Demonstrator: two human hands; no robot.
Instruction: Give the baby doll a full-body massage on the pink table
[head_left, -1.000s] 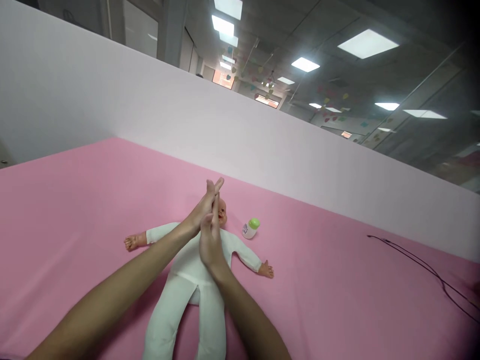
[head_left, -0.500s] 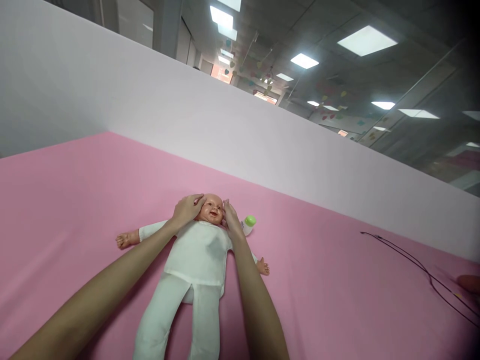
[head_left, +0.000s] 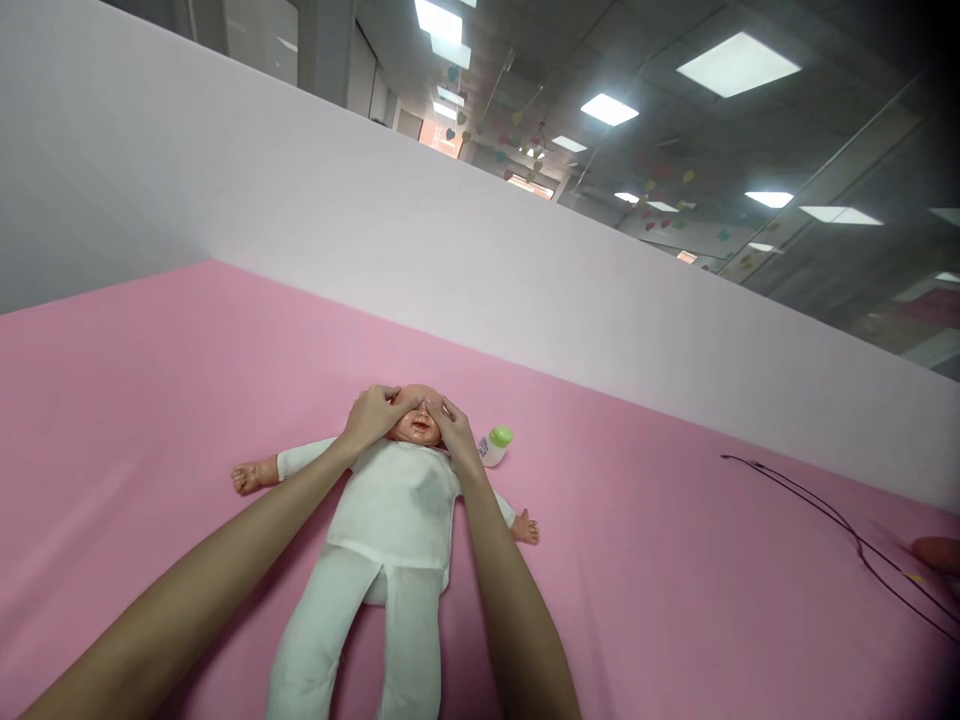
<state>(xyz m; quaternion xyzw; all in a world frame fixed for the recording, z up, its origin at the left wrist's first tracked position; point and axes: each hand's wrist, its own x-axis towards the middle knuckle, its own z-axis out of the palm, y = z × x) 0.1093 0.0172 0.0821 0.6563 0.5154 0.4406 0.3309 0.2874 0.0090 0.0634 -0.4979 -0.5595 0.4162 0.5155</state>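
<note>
A baby doll in a white top and trousers lies on its back on the pink surface, arms spread. My left hand cups one side of its head, and my right hand cups the other. Both thumbs lie across the face and cover the eyes, their tips close together near the nose. The mouth shows below them. Some fingers are hidden behind the head. Beside my right hand stands a small white bottle with a green cap, slightly tilted in view.
Pink fabric covers the surface. A white partition rises behind the doll's head. At the right, a thin dark cable runs across the pink fabric, near a brownish object cut off by the frame edge.
Both thumbs have moved inward from the sides of the doll's head onto its face, covering the eyes. The right hand has shifted left against the head. The doll's body stays in place.
</note>
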